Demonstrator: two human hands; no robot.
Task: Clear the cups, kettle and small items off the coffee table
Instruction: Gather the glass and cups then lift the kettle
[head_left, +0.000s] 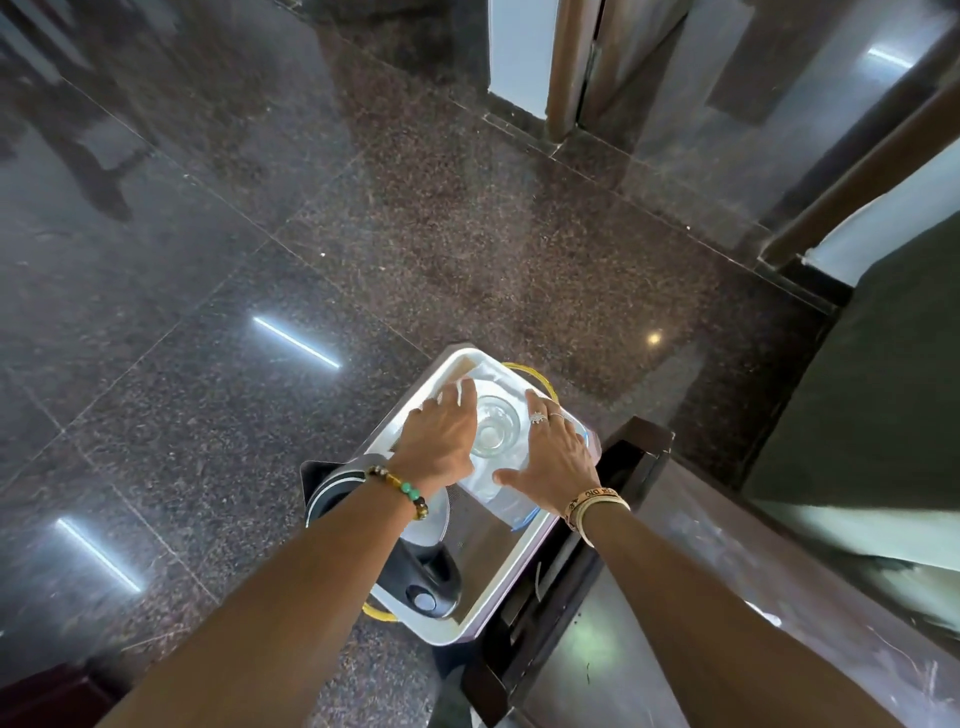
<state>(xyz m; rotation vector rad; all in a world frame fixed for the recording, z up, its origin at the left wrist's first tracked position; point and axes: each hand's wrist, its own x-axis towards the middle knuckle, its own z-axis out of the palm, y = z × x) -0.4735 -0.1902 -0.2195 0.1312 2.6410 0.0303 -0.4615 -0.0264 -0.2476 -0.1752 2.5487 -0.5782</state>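
Note:
A steel tray (511, 574) with yellow handles rests at the corner of the dark coffee table (727, 561), mostly overhanging the floor. On it stand a clear glass cup (496, 428) and a black and steel kettle (434, 582) at the near left. A clear plastic bag with white paper (506, 496) lies under the cup. My left hand (441, 441) lies with straight fingers just left of the cup, fingertips on the white paper. To the right of the cup, my right hand (558, 460) is spread flat on the bag. Neither hand grips the cup.
Polished dark granite floor (260, 234) spreads to the left and ahead. A dark seat or cushion (883, 389) stands at the right beyond the table. Wooden posts and a light wall panel (566, 67) stand at the top.

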